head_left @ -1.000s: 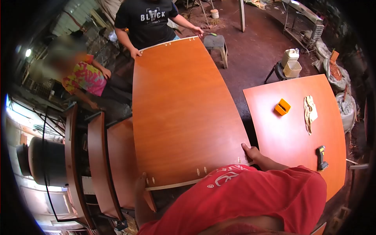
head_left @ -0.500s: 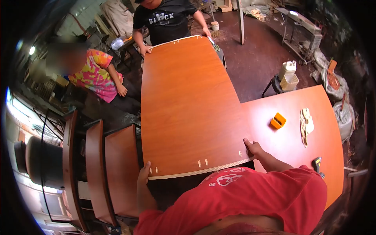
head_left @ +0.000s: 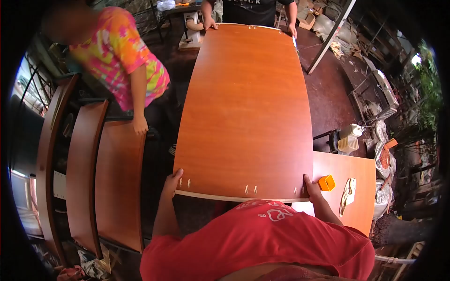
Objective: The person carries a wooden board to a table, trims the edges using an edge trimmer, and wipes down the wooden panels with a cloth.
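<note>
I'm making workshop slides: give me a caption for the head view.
Left hand and right hand grip a wood-grain panel; a co-worker holds its far end.

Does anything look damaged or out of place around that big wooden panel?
Nothing clearly wrong: the large panel is held at both ends, without visible cracks. Only the crumpled cloth beside the yellow container looks untidy.

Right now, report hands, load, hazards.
Left hand, right hand gripping flat orange wooden panel, near end. Person in black shirt holding far end. Person in multicoloured shirt close left.
</note>
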`<state>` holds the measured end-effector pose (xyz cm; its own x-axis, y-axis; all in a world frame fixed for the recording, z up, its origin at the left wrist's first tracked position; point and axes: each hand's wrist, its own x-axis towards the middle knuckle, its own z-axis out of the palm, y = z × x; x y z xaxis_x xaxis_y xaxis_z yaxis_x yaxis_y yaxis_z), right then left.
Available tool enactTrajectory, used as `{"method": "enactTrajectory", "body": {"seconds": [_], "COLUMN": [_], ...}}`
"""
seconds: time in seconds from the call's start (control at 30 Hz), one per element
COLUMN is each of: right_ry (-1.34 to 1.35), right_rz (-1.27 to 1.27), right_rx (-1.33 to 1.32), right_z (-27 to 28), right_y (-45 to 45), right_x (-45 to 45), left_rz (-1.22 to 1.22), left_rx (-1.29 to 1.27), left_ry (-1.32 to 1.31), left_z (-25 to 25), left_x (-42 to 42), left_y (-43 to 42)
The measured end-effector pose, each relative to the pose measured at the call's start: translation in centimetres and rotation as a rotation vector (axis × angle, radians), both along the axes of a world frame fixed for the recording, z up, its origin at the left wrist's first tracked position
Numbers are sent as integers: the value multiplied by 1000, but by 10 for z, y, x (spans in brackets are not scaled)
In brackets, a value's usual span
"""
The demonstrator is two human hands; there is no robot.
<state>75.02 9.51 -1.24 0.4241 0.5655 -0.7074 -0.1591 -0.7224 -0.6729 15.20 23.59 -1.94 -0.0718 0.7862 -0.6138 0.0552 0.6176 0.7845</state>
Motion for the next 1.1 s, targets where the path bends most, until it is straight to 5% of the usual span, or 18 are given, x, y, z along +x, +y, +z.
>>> {"method": "enactTrajectory", "body": {"seconds": [0.17,0.8,0.93,1.1], "right_ry": [-159,-9,-42,-76], "right_rz": [-107,-135,-141,-185], "right_rx": [70,71,9,-42], "right_z": [7,-3,-79,-57], "right_y": [41,189,208,236], "right_x": [-24,91,132,87], "left_rz": [-6,-209,-238,-295], "left_rx": [59,59,46,32], "left_ry": [4,108,165,157], "left_z": [1,27,29,22], "left_x": [-1,127,145,127], "left_y": [44,258,301,364]}}
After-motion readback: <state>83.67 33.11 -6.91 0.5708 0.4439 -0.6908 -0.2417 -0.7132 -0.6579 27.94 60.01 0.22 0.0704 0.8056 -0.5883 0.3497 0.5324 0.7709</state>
